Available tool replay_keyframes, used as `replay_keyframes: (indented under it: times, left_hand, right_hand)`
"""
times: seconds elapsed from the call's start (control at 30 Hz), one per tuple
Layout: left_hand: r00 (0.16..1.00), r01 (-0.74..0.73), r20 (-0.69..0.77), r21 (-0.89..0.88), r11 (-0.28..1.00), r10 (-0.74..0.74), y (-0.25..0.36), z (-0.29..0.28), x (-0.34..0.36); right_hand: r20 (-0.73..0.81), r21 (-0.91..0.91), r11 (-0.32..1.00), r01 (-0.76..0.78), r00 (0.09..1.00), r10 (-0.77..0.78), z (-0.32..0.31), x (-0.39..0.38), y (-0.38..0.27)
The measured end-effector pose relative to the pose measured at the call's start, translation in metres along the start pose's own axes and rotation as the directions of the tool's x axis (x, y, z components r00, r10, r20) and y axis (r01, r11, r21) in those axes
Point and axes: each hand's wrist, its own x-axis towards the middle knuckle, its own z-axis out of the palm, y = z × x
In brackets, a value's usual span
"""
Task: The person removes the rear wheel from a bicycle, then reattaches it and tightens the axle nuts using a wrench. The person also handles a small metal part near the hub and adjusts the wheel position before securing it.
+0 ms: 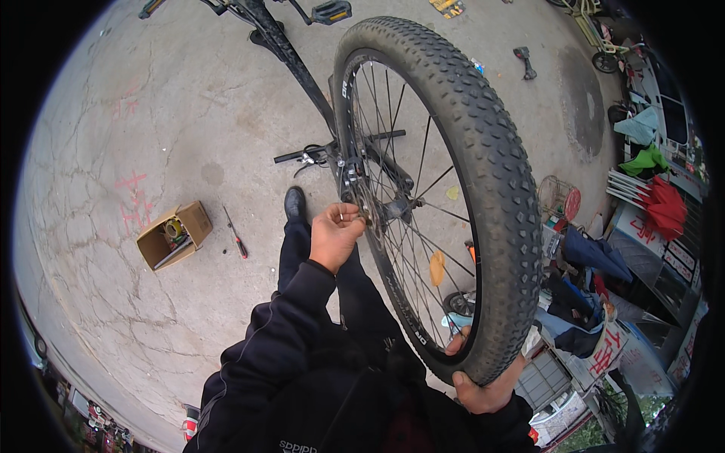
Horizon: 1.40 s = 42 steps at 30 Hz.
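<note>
A bicycle stands upside down before me, its dark frame (302,84) slanting away and its handlebar (291,157) on the ground. Its wheel, with a knobby black tyre (495,158), rises upright in front of me. Close to the wheel hub (397,209), on its left side, my left hand (336,238) is closed in a pinch by the brake disc; what its fingertips hold is hidden. My right hand (489,389) grips the tyre low on the near side, thumb outside and fingers reaching in past the rim.
Left of my feet are an open cardboard box (192,225) with tools and a screwdriver (241,246). A dark drill-shaped tool (525,63) lies farther off. Along the right are a red umbrella (666,210), blue cloth (596,255) and piled goods.
</note>
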Motion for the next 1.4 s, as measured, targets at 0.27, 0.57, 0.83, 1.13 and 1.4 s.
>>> replay_keyframes:
  times: [0.27,0.57,0.83,1.13,1.4]
  left_hand:
    - [0.989,-0.064,-0.123,0.117,0.991,0.079,-0.001,0.01,-0.004]
    - [0.984,-0.101,-0.136,0.108,0.989,0.116,-0.013,0.01,-0.004]
    - [0.983,-0.113,-0.133,0.1,0.989,0.126,-0.018,0.009,0.003]
    - [0.982,-0.125,-0.13,0.119,0.985,0.14,-0.015,0.008,0.006]
    - [0.991,-0.092,-0.094,0.094,0.991,0.1,-0.009,0.005,0.004]
  right_hand:
    - [0.049,-0.128,0.987,0.095,0.995,-0.089,-0.006,0.008,-0.013]
    - [0.024,-0.13,0.986,0.106,0.994,-0.103,-0.004,0.008,-0.004]
    - [0.032,-0.108,0.992,0.072,0.997,-0.069,-0.003,0.014,0.001]
    - [0.077,-0.126,0.99,0.069,0.995,-0.06,0.0,0.023,-0.007]
    - [0.042,-0.113,0.988,0.101,0.994,-0.097,0.005,0.027,-0.007]
